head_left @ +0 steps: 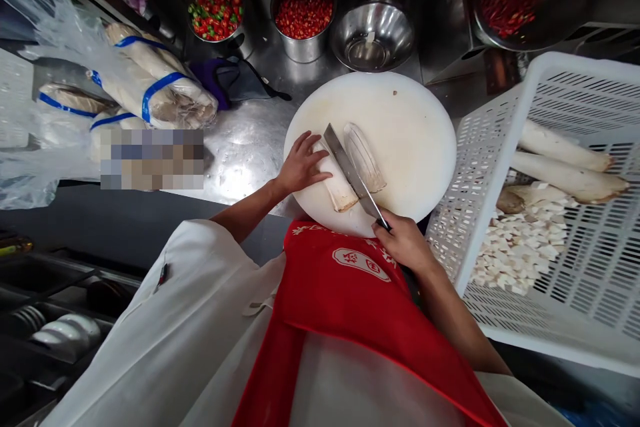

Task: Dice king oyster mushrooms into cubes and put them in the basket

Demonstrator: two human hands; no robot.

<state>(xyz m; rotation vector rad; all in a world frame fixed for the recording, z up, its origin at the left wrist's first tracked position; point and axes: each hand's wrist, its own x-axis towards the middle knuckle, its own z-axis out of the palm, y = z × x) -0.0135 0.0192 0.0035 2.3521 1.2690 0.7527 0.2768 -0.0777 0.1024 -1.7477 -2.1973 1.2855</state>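
On a round white cutting board [410, 127] lies a large pale mushroom split lengthwise. My left hand [300, 163] presses with curled fingers on the left half [340, 190]. The right half [365, 157] lies cut face up beside the blade. My right hand [405, 240] grips the handle of a cleaver [350, 173], whose blade stands edge-down between the two halves.
A white slotted basket [575, 267] at right holds whole mushrooms [565, 177] and diced white pieces [515, 247]. Bagged mushrooms [150, 80] with blue bands lie at left. Steel bowls of chopped red chillies [304, 12], mixed peppers [216, 10] and an empty bowl [373, 37] stand behind the board.
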